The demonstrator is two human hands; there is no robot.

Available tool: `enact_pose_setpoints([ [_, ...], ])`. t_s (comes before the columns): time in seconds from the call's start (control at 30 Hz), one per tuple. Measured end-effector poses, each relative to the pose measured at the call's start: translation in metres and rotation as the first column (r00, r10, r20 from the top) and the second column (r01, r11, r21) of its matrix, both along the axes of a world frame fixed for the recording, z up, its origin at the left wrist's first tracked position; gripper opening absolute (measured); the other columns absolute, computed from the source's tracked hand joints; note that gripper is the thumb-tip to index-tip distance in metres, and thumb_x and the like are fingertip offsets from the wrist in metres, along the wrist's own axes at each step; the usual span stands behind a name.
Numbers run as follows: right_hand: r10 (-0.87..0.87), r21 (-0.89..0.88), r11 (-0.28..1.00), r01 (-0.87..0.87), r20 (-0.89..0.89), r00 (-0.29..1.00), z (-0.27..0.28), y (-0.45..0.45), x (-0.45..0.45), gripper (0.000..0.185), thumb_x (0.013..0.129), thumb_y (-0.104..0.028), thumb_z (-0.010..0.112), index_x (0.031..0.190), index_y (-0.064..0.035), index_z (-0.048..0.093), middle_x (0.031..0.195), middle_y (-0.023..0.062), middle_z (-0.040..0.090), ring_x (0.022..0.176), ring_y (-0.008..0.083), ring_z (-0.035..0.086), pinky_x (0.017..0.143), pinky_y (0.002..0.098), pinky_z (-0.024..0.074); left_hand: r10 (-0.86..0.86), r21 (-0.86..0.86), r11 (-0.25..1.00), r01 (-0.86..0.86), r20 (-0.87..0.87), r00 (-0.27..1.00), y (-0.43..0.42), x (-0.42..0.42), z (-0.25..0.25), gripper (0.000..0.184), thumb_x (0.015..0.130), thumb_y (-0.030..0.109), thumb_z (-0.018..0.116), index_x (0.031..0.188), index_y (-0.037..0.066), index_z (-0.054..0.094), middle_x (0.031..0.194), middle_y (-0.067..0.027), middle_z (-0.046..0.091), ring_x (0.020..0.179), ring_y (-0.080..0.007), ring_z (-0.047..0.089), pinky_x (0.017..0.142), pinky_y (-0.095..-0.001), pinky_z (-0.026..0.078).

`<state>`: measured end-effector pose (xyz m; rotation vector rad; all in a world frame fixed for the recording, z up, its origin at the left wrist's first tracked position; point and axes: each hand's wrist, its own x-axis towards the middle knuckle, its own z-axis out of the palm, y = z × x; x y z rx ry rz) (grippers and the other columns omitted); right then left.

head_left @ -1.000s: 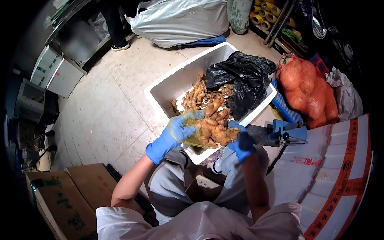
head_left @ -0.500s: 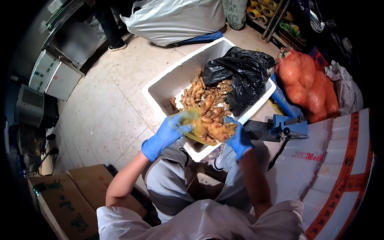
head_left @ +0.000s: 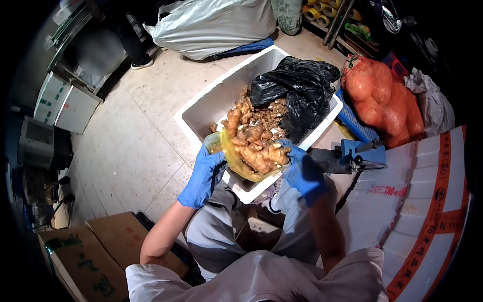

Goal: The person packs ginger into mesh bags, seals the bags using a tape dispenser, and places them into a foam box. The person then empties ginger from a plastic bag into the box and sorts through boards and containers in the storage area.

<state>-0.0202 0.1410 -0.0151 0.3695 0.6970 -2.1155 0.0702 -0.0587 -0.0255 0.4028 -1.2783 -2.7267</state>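
A yellow mesh bag (head_left: pixel 233 163) with knobbly ginger (head_left: pixel 259 157) in its mouth hangs over the near end of a white foam box (head_left: pixel 200 106). My left hand (head_left: pixel 203 173), in a blue glove, is closed on the bag's left edge. Blue-gloved too, my right hand (head_left: pixel 305 173) grips the bag's right side beside the ginger; its fingertips are partly hidden. More ginger roots (head_left: pixel 245 113) lie in the box behind the bag. A crumpled black plastic bag (head_left: pixel 302 93) covers the box's right part.
Right of the box are a blue metal device (head_left: pixel 359 155), an orange net sack (head_left: pixel 385 100) and taped white boxes (head_left: pixel 392 216). Cardboard boxes (head_left: pixel 95 256) stand at lower left. At the back are a large white sack (head_left: pixel 216 27) and a person's leg (head_left: pixel 133 50).
My left hand has shifted slightly left and turned more upright, pulling the yellow mesh out to the left. The bag's mouth gapes wider around the ginger. My right hand stays at its side.
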Motion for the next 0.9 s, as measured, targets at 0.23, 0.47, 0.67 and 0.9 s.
enact_pose_setpoints([
  [0.23, -0.089, 0.107, 0.988, 0.109, -0.175, 0.980, 0.019, -0.025, 0.037, 0.023, 0.070, 0.005, 0.047, 0.092, -0.0014, 0.044, 0.083, 0.0104, 0.052, 0.075, 0.0221, 0.054, 0.066, 0.0310, 0.0440, 0.009, 0.700, 0.712, 0.061, -0.095, 0.995, 0.034, -0.006, 0.010, 0.051, 0.084, 0.029, 0.048, 0.125, 0.005, 0.032, 0.124, -0.0150, 0.039, 0.113, -0.0280, 0.040, 0.097, -0.0435, 0.032],
  [0.47, 0.027, 0.356, 0.932, 0.067, -0.252, 0.967, -0.010, -0.008, 0.033, 0.022, 0.071, 0.000, 0.051, 0.092, -0.0011, 0.050, 0.085, 0.0096, 0.055, 0.076, 0.0202, 0.056, 0.066, 0.0289, 0.0460, 0.021, 0.717, 0.697, 0.018, -0.045, 0.999, 0.035, -0.035, -0.006, 0.047, 0.084, 0.029, 0.047, 0.122, 0.003, 0.036, 0.119, -0.0155, 0.045, 0.106, -0.0306, 0.047, 0.090, -0.0449, 0.039],
  [0.67, 0.261, 0.412, 0.897, -0.163, -0.193, 0.946, -0.027, 0.007, 0.037, 0.012, 0.077, -0.010, 0.054, 0.081, 0.0007, 0.057, 0.073, 0.0045, 0.057, 0.065, 0.0127, 0.056, 0.061, 0.0210, 0.0448, 0.089, 0.570, 0.821, -0.036, -0.065, 0.994, 0.037, -0.032, -0.004, 0.044, 0.086, 0.032, 0.044, 0.119, 0.003, 0.039, 0.118, -0.0127, 0.046, 0.104, -0.0245, 0.049, 0.090, -0.0376, 0.041],
  [0.9, 0.643, 0.597, 0.759, 0.260, -0.749, -0.159, -0.021, 0.017, 0.067, 0.021, 0.071, -0.001, 0.059, 0.092, 0.0009, 0.058, 0.078, 0.0062, 0.055, 0.074, 0.0163, 0.053, 0.062, 0.0271, 0.0446, 0.206, 0.295, 0.936, -0.192, -0.016, 0.978, 0.038, -0.025, -0.008, 0.043, 0.087, 0.035, 0.043, 0.118, 0.006, 0.040, 0.115, -0.0096, 0.048, 0.103, -0.0210, 0.049, 0.089, -0.0337, 0.041],
])
